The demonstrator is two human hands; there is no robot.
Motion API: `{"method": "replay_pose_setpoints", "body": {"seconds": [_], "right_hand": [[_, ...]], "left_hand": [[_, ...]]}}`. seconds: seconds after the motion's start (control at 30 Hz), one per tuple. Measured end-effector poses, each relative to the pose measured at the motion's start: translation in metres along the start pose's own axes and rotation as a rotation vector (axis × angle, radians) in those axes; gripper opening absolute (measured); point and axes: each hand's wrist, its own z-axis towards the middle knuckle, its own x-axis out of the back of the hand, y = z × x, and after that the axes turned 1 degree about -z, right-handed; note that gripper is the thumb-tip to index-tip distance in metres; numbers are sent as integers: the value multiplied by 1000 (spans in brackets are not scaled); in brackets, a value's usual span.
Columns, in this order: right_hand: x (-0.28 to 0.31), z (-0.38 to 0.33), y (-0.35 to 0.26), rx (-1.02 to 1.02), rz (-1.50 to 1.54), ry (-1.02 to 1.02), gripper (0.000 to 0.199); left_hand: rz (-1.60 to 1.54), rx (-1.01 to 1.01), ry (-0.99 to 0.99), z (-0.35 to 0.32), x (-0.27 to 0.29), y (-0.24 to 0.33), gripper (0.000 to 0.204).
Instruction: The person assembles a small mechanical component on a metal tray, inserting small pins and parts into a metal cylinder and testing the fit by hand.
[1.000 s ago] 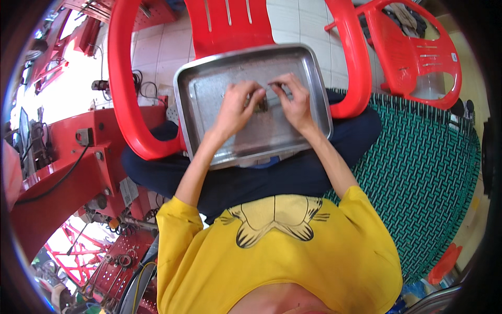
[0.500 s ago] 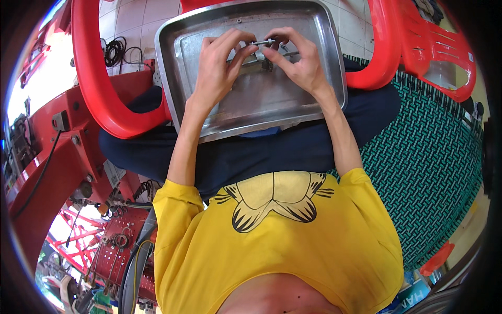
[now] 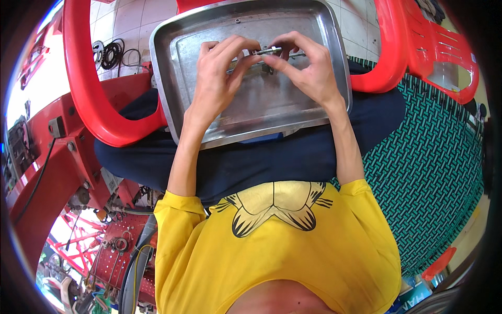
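Both hands are raised over a shallow metal tray [image 3: 166, 83] resting across my lap. Between my fingertips is a small silver bolt [image 3: 269, 51], lying nearly level. My left hand [image 3: 224, 73] pinches its left end, and my right hand [image 3: 309, 70] closes thumb and fingers around its right end. Fingers hide both ends, so I cannot tell whether a nut is on it. Just behind and below the bolt, a dark metal part [image 3: 267, 68] with a thin rod shows partly between the hands. One small nut-like piece [image 3: 238, 21] lies near the tray's far side.
Red plastic chair arms [image 3: 81, 78] curve around the tray's left and right sides. A red metal frame [image 3: 52, 123] with a black cable stands at left. Dark toothed rings [image 3: 111, 55] lie on the tiled floor [image 3: 138, 13]. Green-and-black woven seating [image 3: 429, 167] extends at right.
Both hands sit slightly lower in the picture, the right one a little farther right. The bolt's angle has shifted slightly, still between both hands. The whole view has shifted a little.
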Motion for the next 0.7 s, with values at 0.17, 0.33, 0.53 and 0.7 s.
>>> {"method": "replay_pose_setpoints", "body": {"seconds": [0.17,0.33,0.53,0.7], "right_hand": [[4,-5,-5,58,-23,-4,34],[8,-4,-12,-11,-26,-39,34],[7,-10,-8,-97,-95,-128,41],[10,-10,-25,-136,127,-142,38]], "left_hand": [[11,-9,-4,2,4,2,15],[14,5,17,-1,4,5,14],[15,50,17,1,10,10,15],[18,17,20,-1,8,8,16]]}}
